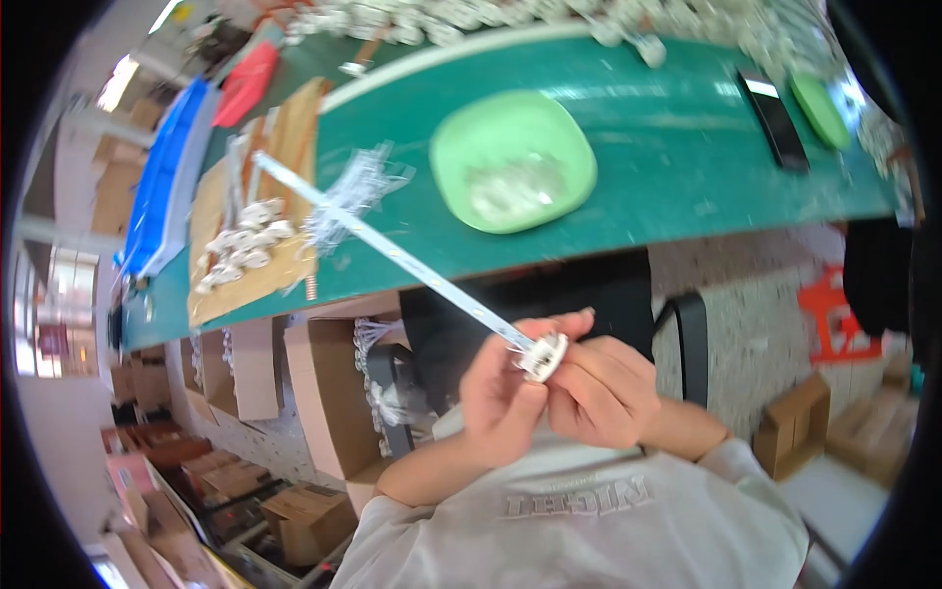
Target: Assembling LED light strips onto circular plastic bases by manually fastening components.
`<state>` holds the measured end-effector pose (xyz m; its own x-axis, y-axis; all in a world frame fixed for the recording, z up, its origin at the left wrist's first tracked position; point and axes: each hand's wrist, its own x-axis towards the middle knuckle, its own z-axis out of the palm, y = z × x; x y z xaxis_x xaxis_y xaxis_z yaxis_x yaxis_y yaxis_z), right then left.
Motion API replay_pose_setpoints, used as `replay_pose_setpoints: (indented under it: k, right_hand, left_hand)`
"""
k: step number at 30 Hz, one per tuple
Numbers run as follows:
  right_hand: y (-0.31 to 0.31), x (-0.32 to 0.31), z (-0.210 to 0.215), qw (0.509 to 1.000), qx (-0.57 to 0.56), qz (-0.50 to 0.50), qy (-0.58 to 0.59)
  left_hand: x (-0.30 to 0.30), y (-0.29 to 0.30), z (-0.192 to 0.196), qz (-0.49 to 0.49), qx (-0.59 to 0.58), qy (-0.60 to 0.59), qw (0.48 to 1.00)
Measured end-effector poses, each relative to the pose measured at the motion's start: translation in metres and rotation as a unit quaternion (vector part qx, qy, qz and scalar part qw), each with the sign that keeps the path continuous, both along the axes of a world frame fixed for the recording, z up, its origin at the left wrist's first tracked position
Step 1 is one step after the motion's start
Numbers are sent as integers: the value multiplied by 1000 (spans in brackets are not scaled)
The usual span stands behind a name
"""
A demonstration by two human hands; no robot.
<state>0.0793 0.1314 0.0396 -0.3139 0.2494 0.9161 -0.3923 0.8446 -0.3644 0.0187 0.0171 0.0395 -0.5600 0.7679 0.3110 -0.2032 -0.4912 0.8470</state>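
In front of my chest, both hands are closed around a round white plastic end piece (543, 358) fitted at the near end of a long white LED strip (422, 273). My left hand (496, 398) pinches the end piece and strip end between thumb and fingers. Fingers of my right hand (608, 393) press against the end piece from the other side. The strip slants up and left over the table, crossing above a bundle of thin clear plastic ties (363, 187). Whether my right hand also holds something small is hidden.
On the green table (392, 108) stands a light green bowl (491, 118) with small clear pieces inside. Several white-ended strips (250, 240) lie on cardboard at left. A phone (772, 118) and green dish (819, 113) lie at right. Open cardboard boxes (324, 393) stand below the table.
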Motion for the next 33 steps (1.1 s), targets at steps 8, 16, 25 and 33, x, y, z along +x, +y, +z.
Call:
replay_pose_setpoints:
  k: [8, 16, 25, 33]
  right_hand:
    - [44, -24, 40, 998, 5, 39, -49]
    - [93, -12, 48, 990, -52, -67, -117]
    - [102, -76, 83, 981, 15, -1, -196]
    - [132, -237, 91, 914, 96, 62, -389]
  left_hand:
    - [-96, -51, 70, 232, -258, 227, 910]
    - [-278, -139, 83, 496, -521, 468, 512]
    - [-318, -126, 20, 632, -397, 493, 448]
    - [-317, -134, 18, 627, -319, 469, 534]
